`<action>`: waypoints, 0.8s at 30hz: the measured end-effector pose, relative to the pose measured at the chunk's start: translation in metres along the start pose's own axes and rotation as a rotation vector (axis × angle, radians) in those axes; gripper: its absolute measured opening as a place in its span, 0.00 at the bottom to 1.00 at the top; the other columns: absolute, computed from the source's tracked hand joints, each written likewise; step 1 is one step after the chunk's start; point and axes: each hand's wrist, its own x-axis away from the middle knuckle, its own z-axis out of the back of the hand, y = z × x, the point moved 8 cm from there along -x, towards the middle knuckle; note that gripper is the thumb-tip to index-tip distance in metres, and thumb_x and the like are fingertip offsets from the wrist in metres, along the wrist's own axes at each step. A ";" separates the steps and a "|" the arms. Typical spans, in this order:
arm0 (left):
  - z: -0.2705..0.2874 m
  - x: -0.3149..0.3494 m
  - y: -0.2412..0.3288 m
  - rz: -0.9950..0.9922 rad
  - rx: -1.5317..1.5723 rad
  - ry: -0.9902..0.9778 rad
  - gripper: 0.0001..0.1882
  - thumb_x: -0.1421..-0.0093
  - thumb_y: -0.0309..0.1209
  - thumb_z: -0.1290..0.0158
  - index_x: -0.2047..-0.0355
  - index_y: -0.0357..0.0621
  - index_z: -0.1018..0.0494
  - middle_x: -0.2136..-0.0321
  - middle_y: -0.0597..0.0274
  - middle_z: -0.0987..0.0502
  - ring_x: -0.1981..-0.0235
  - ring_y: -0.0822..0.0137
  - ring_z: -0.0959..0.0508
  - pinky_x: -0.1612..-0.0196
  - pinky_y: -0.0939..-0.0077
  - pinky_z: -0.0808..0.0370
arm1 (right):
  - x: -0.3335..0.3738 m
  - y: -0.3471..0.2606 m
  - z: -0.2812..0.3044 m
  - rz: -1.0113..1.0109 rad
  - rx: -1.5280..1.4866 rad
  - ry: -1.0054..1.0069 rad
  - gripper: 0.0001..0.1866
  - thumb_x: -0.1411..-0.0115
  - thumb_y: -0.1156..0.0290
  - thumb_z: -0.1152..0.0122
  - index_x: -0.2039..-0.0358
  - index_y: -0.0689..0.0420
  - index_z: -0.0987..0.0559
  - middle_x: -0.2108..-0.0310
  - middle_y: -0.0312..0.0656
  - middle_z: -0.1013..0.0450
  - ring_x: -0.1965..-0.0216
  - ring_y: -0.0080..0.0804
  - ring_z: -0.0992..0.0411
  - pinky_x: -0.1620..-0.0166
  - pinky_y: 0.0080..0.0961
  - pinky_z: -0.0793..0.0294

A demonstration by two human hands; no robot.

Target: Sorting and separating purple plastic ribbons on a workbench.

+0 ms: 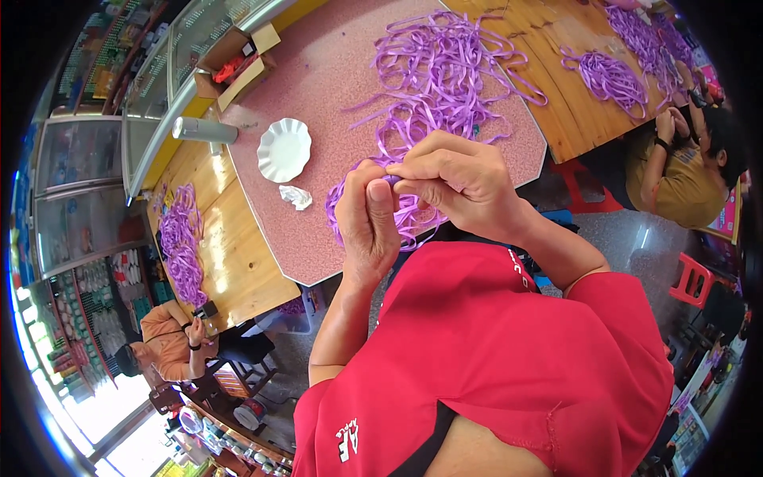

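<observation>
Close together over the near part of a pink speckled tabletop [334,71], my two hands meet fingertip to fingertip. My left hand [368,211] is closed, thumb up, in a pinch on a bit of purple ribbon [392,180]. From the right, my right hand [465,179] pinches at the same spot, its thumb and forefinger pressed together. The fingers hide most of what is between them. Loops of the ribbon hang below and behind my hands. Just beyond lies a large tangled heap of purple ribbon [437,71].
Left of my hands are a white scalloped dish [284,149], a crumpled tissue [296,197], a grey cylinder [204,130] and an open cardboard box [246,67]. Two people sit at wooden tables with more ribbon heaps [181,242], one at left, one at right. A red stool [691,280] stands right.
</observation>
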 end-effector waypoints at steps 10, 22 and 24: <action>0.002 0.002 0.003 -0.048 -0.031 -0.008 0.15 0.28 0.38 0.59 0.65 0.38 0.33 0.78 0.63 0.34 0.78 0.71 0.35 0.74 0.74 0.38 | 0.003 -0.002 0.002 -0.045 -0.035 -0.014 0.09 0.44 0.80 0.34 0.61 0.62 0.19 0.66 0.41 0.24 0.71 0.23 0.26 0.72 0.18 0.27; -0.001 0.003 0.028 -0.336 -0.199 0.036 0.11 0.30 0.34 0.55 0.67 0.38 0.31 0.82 0.58 0.34 0.83 0.64 0.35 0.80 0.70 0.41 | 0.006 -0.015 0.000 0.097 -0.030 -0.033 0.09 0.45 0.81 0.33 0.62 0.64 0.20 0.67 0.46 0.24 0.73 0.28 0.24 0.72 0.21 0.24; 0.000 0.006 0.027 -0.316 -0.145 0.080 0.13 0.29 0.34 0.56 0.66 0.37 0.30 0.81 0.59 0.32 0.83 0.67 0.35 0.80 0.72 0.40 | 0.004 -0.020 -0.001 0.168 0.009 -0.023 0.09 0.45 0.81 0.33 0.63 0.64 0.21 0.68 0.46 0.25 0.73 0.31 0.24 0.72 0.23 0.24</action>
